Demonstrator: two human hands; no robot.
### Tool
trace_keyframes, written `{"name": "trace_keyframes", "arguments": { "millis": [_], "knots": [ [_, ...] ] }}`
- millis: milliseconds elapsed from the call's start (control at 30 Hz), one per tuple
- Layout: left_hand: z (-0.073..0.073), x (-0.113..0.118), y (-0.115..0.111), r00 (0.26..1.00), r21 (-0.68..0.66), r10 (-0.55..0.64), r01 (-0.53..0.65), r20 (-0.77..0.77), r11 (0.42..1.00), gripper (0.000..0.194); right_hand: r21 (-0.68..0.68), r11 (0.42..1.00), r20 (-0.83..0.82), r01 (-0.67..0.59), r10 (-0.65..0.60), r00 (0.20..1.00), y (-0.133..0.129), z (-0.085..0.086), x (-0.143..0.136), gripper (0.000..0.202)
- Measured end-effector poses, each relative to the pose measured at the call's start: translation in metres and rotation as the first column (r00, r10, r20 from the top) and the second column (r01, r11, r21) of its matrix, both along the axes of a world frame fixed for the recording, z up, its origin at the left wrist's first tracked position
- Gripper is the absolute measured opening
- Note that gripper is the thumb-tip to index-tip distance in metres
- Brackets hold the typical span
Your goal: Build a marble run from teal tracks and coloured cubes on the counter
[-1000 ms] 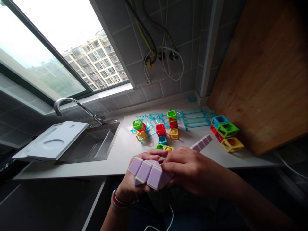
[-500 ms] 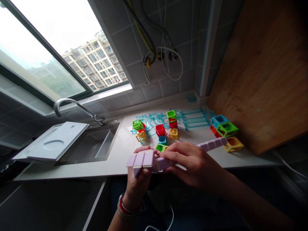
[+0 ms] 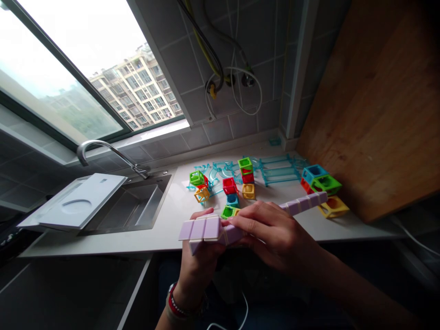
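A long lilac segmented piece [image 3: 304,203] with pale seams runs across both hands above the counter's front edge. Its wider end bends downward at the left. My left hand [image 3: 202,261] is closed round that end from below. Fingers of my right hand [image 3: 271,231] pinch the middle of the piece, and its narrow end sticks out to the right. Just beyond the hands stand a green cube frame [image 3: 228,211], a blue one [image 3: 232,200] and a red one [image 3: 229,185]. The right hand partly hides the cubes nearest to it.
Behind lie clear teal track pieces [image 3: 280,172]. Cube stacks stand at the left [image 3: 201,195], middle [image 3: 248,191] and right [image 3: 333,207]. A sink [image 3: 142,206] with a faucet [image 3: 106,145] and white panel [image 3: 85,199] is left; a wooden board [image 3: 371,110] is right.
The left end of the lilac piece has tilted slightly, and my left hand has turned a little with it. The narrow right end has risen slightly. Both hands keep their hold.
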State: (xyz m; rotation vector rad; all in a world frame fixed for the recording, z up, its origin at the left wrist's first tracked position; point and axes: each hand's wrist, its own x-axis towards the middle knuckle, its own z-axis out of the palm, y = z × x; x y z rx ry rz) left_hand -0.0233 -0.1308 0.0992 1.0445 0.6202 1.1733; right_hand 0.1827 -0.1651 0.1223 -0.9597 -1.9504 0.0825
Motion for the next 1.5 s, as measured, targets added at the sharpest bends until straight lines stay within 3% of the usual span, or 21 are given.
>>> {"name": "trace_keyframes", "arguments": {
  "millis": [233,367,533,600,667,733,767,800,833,900,933,967,1033,1133,1300,1500],
  "knots": [
    [-0.01,0.003,0.0,1.0,-0.041,0.016,-0.015,0.02,0.999,0.051,0.137,0.991,0.027,0.006,-0.01,1.0,0.001,0.0,0.003,0.022],
    [-0.002,0.004,-0.002,0.998,-0.079,-0.044,0.041,-0.04,0.996,0.062,0.188,0.982,0.12,0.002,-0.025,0.992,-0.004,0.004,0.008,0.022],
    [0.012,0.005,-0.007,0.995,-0.084,-0.071,0.065,-0.063,0.994,0.054,0.274,0.962,0.133,0.013,-0.051,0.99,-0.005,0.004,0.012,0.017],
    [0.016,0.004,-0.007,0.997,-0.052,-0.011,0.008,-0.071,0.999,0.054,0.296,0.949,0.067,0.112,-0.137,0.988,-0.002,0.002,0.014,0.021],
    [0.019,0.002,-0.006,0.994,-0.009,0.08,-0.081,-0.077,0.997,0.054,0.285,0.923,-0.098,0.259,-0.241,0.966,0.002,0.0,0.016,0.03],
    [0.021,-0.001,-0.004,0.987,0.017,0.142,-0.141,-0.072,0.99,0.053,0.155,0.927,-0.312,0.342,-0.283,0.907,0.005,-0.002,0.016,0.026],
    [0.021,-0.002,-0.003,0.986,0.021,0.153,-0.152,-0.07,0.988,0.052,0.025,0.955,-0.398,0.295,-0.261,0.88,0.006,-0.003,0.015,0.022],
    [0.021,-0.003,-0.002,0.986,0.019,0.151,-0.15,-0.072,0.989,0.051,-0.129,0.977,-0.472,0.167,-0.209,0.856,0.008,-0.004,0.013,0.019],
    [0.021,-0.003,-0.002,0.987,0.014,0.138,-0.137,-0.079,0.99,0.052,-0.28,0.96,-0.543,-0.028,-0.135,0.829,0.009,-0.005,0.011,0.02],
    [0.019,-0.002,-0.003,0.99,0.007,0.095,-0.095,-0.106,0.995,0.054,-0.455,0.779,-0.69,-0.433,-0.001,0.724,0.01,-0.007,0.005,0.033],
    [0.017,-0.001,-0.004,0.99,0.004,0.073,-0.073,-0.124,0.997,0.057,-0.47,0.685,-0.754,-0.557,0.017,0.657,0.011,-0.008,0.003,0.039],
    [0.015,0.0,-0.006,0.989,-0.003,0.051,-0.052,-0.141,0.999,0.059,-0.465,0.63,-0.799,-0.622,0.004,0.602,0.011,-0.008,0.001,0.041],
    [0.012,0.003,-0.009,0.987,-0.035,0.014,-0.02,-0.162,0.999,0.06,-0.474,0.606,-0.827,-0.639,-0.057,0.559,0.011,-0.008,-0.001,0.038],
    [0.011,0.008,-0.011,0.988,-0.084,-0.009,-0.004,-0.156,0.996,0.057,-0.495,0.623,-0.814,-0.606,-0.089,0.573,0.01,-0.004,-0.001,0.031],
    [0.016,0.011,-0.01,0.991,-0.046,-0.022,0.016,-0.134,0.999,0.055,-0.411,0.682,-0.826,-0.604,0.001,0.563,0.008,0.002,0.002,0.028],
    [0.019,0.008,-0.012,0.993,-0.04,-0.053,0.049,-0.109,0.998,0.056,-0.379,0.686,-0.809,-0.622,0.08,0.582,0.007,-0.002,0.004,0.026]
  ]
}}
